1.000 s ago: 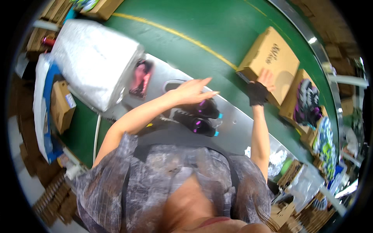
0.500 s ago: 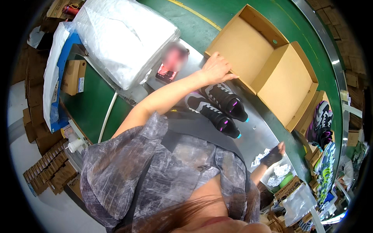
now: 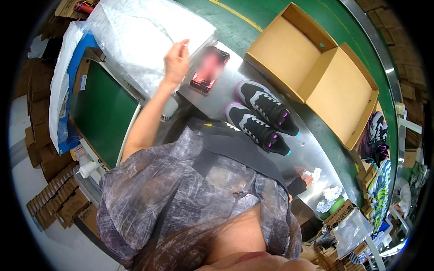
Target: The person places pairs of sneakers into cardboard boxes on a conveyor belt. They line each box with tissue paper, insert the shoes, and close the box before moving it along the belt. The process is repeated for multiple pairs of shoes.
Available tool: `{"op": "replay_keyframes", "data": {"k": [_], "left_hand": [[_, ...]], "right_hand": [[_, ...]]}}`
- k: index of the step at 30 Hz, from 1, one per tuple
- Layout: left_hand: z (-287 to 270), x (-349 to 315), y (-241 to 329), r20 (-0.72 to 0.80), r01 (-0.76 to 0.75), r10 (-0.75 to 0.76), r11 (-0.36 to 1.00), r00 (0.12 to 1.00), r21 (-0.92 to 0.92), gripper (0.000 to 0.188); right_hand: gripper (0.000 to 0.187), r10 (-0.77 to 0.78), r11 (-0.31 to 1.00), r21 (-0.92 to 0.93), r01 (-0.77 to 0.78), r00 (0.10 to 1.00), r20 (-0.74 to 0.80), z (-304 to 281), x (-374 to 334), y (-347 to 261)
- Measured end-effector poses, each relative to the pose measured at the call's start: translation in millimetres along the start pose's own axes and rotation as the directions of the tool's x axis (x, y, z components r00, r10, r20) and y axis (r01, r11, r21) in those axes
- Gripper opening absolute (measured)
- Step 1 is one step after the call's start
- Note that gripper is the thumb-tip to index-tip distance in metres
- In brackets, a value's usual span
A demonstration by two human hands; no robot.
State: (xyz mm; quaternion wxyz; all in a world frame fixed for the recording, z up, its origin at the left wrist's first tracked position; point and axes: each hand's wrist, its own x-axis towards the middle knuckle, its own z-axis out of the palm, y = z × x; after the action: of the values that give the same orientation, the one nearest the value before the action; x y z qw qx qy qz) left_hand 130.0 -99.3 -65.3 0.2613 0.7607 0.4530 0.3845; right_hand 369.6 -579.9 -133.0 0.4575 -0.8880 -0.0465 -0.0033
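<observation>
My left hand [image 3: 176, 64] is over the edge of a white plastic-covered stack [image 3: 144, 36], its fingers loosely bent and apart, with nothing visible in them. To its right lies a phone [image 3: 209, 72] with a lit screen. A pair of black and grey sneakers with purple and blue accents rests on the metal table: the farther sneaker [image 3: 266, 108] and the nearer sneaker [image 3: 255, 128], side by side. At the table's right end, my right hand [image 3: 307, 180], black-covered at the wrist, is closed on a piece of crumpled white paper [image 3: 315, 174].
An open brown shoebox [image 3: 289, 54] lies beyond the sneakers. More crumpled papers [image 3: 330, 198] and a green round thing [image 3: 337, 206] are at the right. Another sneaker [image 3: 374, 135] stands farther right. A pale curved rail [image 3: 129, 131] runs beside my left arm.
My left hand has left the shoebox edge and moved left to the white stack. My right hand has drawn nearer to me and now has crumpled paper in it.
</observation>
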Motion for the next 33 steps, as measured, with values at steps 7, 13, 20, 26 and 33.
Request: {"op": "replay_keyframes", "data": {"k": [7, 13, 20, 26, 33], "left_hand": [[-51.1, 27.1, -100.5, 0.093, -0.141, 0.106, 0.795, 0.990, 0.591, 0.024], [-48.1, 26.3, -109.2, 0.165, -0.102, 0.025, 0.872, 0.986, 0.478, 0.018], [-85.7, 61.4, -98.8, 0.141, -0.138, 0.064, 0.777, 0.988, 0.614, 0.019], [-175.8, 127.3, 14.9, 0.008, 0.063, -0.072, 0.914, 0.997, 0.400, 0.024], [-84.3, 131.4, 147.0, 0.131, -0.754, 0.781, 0.523, 0.610, 0.398, 0.031]], "right_hand": [[0.026, -0.004, 1.000, 0.011, 0.005, 0.999, -0.054, -12.9, -0.3, -18.2], [0.025, -0.088, 0.989, 0.109, 0.096, 0.993, -0.074, 9.7, 25.7, -65.0], [0.041, -0.723, 0.578, -0.178, 0.797, 0.600, 0.341, 107.4, 79.9, -212.7], [0.055, -0.652, 0.498, 0.122, 0.858, 0.278, 0.705, 160.3, 67.5, -256.6], [0.072, -0.792, 0.603, 0.785, 0.145, 0.227, 0.567, 150.7, 16.5, -375.0]]}}
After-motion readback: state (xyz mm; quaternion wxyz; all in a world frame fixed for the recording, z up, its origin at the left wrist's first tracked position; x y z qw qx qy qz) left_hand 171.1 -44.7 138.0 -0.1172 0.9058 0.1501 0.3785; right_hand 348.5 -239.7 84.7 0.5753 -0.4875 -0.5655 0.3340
